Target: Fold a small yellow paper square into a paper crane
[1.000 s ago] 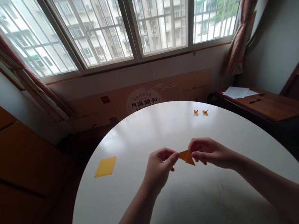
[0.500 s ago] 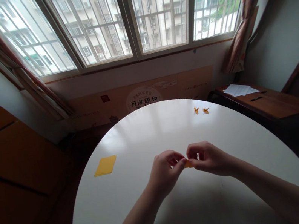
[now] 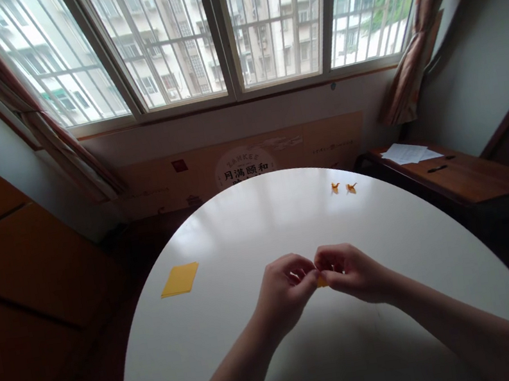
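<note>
Between the fingertips of both hands is a small folded piece of yellow origami paper (image 3: 321, 282), mostly hidden by the fingers. My left hand (image 3: 290, 285) pinches it from the left, thumb nearest me. From the other side my right hand (image 3: 349, 271) pinches it too, its fingers curled and nearly touching the left ones. Both hands are just over the middle of the round white table (image 3: 224, 241). How the paper is folded cannot be made out.
A small stack of yellow square paper (image 3: 180, 280) lies at the table's left. Two folded orange-yellow paper cranes (image 3: 350, 188) stand near the far right edge. Beyond that side is a wooden desk (image 3: 476, 176) with white sheets (image 3: 409, 153) on it. A barred window is behind.
My right hand has shifted slightly left, and the fingertips of both hands are closer together. Less of the yellow paper shows between them.
</note>
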Available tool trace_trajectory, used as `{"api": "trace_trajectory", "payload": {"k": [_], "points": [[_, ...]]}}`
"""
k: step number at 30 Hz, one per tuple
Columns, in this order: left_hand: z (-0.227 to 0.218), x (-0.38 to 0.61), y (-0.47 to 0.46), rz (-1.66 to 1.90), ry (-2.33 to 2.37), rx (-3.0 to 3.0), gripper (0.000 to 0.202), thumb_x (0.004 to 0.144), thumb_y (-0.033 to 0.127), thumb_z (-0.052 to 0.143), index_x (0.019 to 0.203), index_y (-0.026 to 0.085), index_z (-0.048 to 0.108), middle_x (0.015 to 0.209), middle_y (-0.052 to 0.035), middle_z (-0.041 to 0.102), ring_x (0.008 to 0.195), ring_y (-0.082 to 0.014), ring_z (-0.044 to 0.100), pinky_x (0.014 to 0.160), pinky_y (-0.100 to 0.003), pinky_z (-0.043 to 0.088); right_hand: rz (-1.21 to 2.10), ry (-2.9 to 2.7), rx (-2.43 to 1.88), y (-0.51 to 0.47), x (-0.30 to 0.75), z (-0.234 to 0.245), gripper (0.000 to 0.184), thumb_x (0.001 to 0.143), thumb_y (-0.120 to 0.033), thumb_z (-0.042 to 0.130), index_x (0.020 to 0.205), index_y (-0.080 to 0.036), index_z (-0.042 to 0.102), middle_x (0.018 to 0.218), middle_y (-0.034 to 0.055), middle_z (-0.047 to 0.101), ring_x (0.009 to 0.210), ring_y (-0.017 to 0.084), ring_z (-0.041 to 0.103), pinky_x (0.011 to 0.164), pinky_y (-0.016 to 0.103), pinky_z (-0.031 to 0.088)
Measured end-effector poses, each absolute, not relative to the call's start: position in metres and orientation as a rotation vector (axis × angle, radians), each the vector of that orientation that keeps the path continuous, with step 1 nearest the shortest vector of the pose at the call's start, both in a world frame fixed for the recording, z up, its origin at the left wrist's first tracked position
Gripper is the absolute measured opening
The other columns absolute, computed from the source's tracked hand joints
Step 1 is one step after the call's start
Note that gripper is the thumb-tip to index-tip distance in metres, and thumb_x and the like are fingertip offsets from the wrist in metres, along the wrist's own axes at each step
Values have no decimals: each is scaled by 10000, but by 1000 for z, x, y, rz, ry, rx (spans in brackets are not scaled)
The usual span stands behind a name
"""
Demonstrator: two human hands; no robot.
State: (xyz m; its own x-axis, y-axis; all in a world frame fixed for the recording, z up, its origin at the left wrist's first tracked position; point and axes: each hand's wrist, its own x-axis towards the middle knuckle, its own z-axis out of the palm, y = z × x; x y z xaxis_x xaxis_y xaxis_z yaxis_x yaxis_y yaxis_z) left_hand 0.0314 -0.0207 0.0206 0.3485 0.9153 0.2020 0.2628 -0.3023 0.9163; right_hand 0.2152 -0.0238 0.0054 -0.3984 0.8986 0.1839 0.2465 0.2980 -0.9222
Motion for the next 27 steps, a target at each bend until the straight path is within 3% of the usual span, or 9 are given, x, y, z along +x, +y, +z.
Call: {"api": "trace_trajectory", "payload": {"k": [20,24,27], "points": [[25,16,-7,1125,1056,1540,173,751,313,697,708,146,677,659,-14,617,620,-131,537,573,-236,431,1220,-1790,-1004,-16,239,17,97,809,-172,554,714,-180,538,636,-32,505,570,109,421,516,230,335],[21,16,-4,1149,1087,1510,210,774,348,709,741,141,702,666,-26,638,626,-142,546,588,-256,450,1216,-1660,-954,-13,240,11,149,913,-313,580,836,-189,552,692,-34,521,537,94,426,469,213,331],[16,21,-5,1137,1067,1456,247,778,380,720,779,133,714,691,-38,653,632,-146,553,582,-261,462,1192,-1672,-931,-14,234,6,246,907,-412,654,1006,-191,612,752,-16,559,595,110,485,503,220,381]]}}
